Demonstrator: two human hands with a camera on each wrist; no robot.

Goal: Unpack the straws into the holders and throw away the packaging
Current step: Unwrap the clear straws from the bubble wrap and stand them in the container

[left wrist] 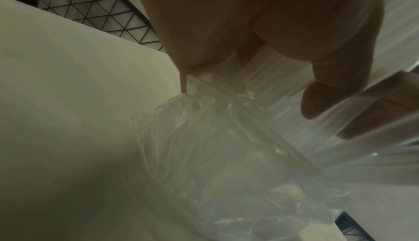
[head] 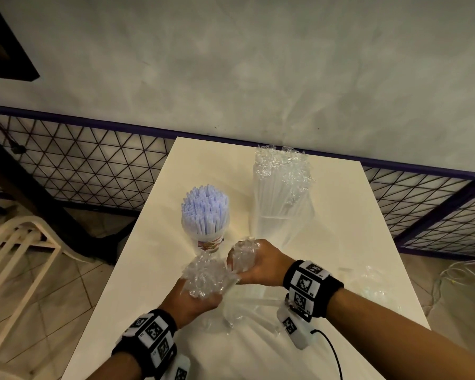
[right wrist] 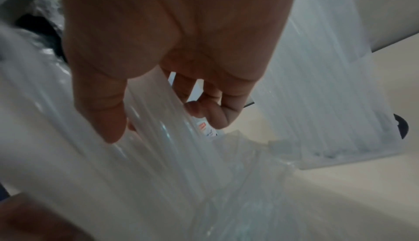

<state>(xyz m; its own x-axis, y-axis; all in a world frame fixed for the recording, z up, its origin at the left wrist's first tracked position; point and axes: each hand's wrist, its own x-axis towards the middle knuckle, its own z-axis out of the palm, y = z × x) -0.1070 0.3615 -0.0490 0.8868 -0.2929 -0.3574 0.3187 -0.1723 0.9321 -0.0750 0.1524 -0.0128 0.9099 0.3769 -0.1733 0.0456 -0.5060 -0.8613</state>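
A printed cup holder packed with blue-white straws stands mid-table. Just in front of it both hands hold one clear plastic pack of clear straws above the table. My left hand grips the crumpled plastic at the pack's end. My right hand has its fingers curled round the straw bundle and bunched wrapping. A second clear pack of straws lies farther back on the right; it is also in the right wrist view.
The white table is narrow, with a wire-mesh fence and grey wall behind. A loose clear wrapper lies at the table's right edge. A pale chair stands on the tiled floor to the left.
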